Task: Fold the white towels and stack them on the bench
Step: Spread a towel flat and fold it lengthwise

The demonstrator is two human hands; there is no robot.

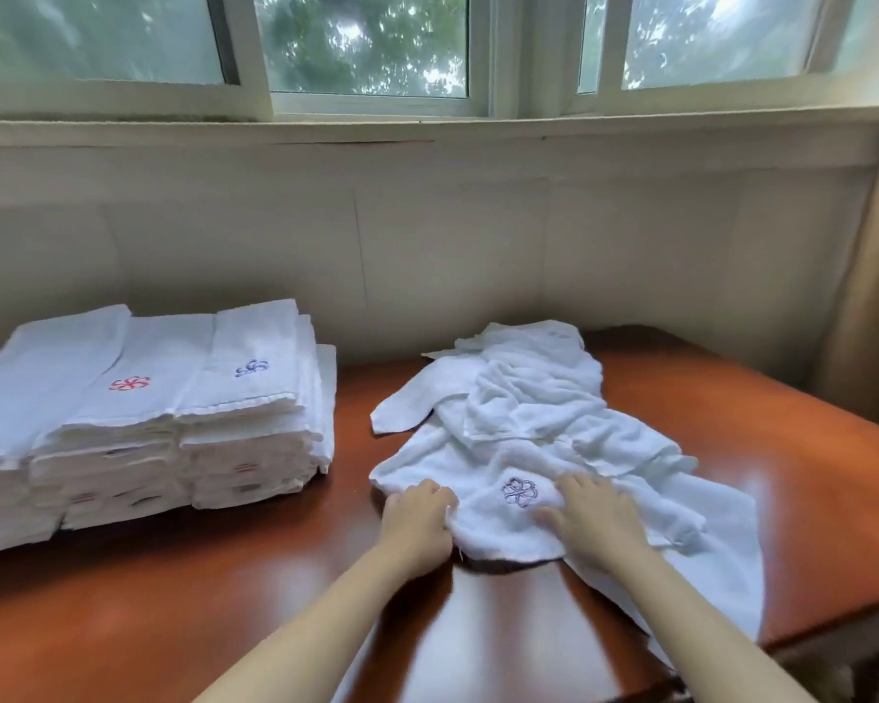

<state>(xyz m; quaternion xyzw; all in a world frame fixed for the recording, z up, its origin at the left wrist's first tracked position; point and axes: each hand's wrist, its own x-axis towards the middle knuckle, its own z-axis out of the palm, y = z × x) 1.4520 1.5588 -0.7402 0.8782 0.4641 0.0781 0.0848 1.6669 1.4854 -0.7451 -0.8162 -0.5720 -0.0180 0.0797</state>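
A heap of loose white towels (539, 413) lies on the glossy reddish-brown bench (255, 591), right of centre. The nearest towel (498, 525) carries a purple embroidered emblem and lies partly flat at the heap's front. My left hand (417, 520) grips that towel's left edge, fingers curled into the cloth. My right hand (595, 520) rests on the same towel just right of the emblem; whether its fingers pinch the cloth is unclear. Several stacks of folded white towels (138, 423) with red and blue emblems stand on the bench's left side.
A pale wall (427, 235) rises right behind the bench, with a window sill above it. A tan curtain (874, 276) hangs at the far right. One towel end drapes over the bench's front right edge (721, 601).
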